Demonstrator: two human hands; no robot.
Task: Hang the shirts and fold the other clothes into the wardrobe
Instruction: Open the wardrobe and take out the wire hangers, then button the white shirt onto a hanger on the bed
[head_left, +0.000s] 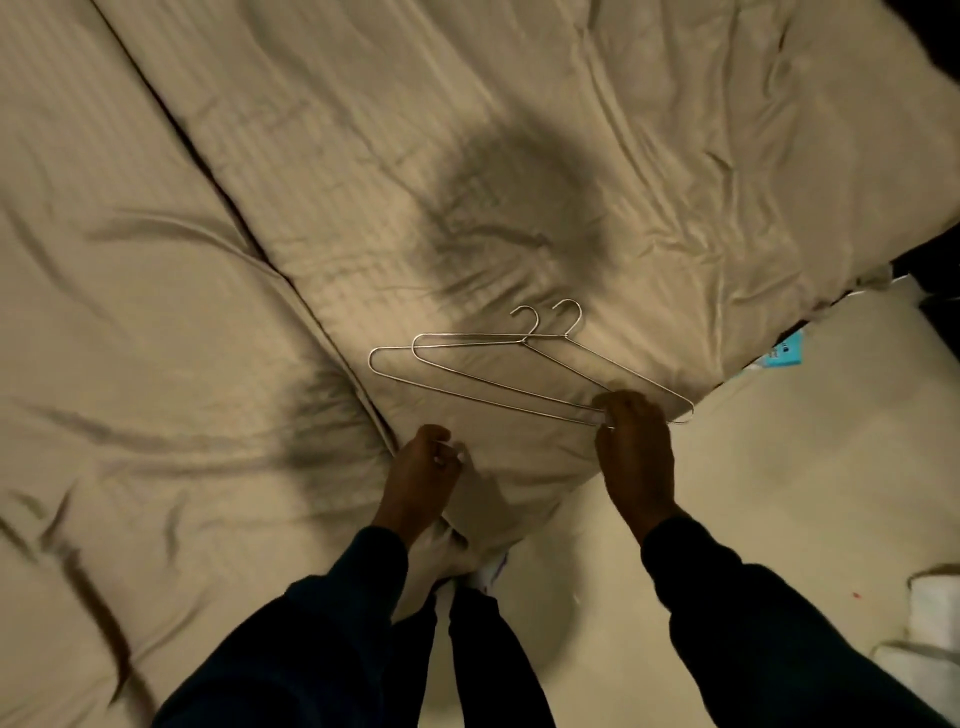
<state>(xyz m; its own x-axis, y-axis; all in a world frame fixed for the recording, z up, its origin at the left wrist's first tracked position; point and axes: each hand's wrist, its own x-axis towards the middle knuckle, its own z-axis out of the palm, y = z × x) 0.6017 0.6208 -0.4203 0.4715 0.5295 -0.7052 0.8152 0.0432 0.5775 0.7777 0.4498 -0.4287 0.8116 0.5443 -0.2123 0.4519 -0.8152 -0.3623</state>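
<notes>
Early stage: right hand (631, 441) pinching two wire hangers (498, 364) on bed (208, 260); left hand (423, 467) loosely curled, empty. No shirts visible, none hung.

Open passage: the broad beige duvet (467, 130), far and left, is unoccupied. Obstruction, centre: two wire hangers (498, 364) are laid overlapping, hooks pointing far, their near-right corner held by the right hand (631, 441). Near right: bare floor (779, 493) is bounded by white folded items (935, 618) at the right edge.
</notes>
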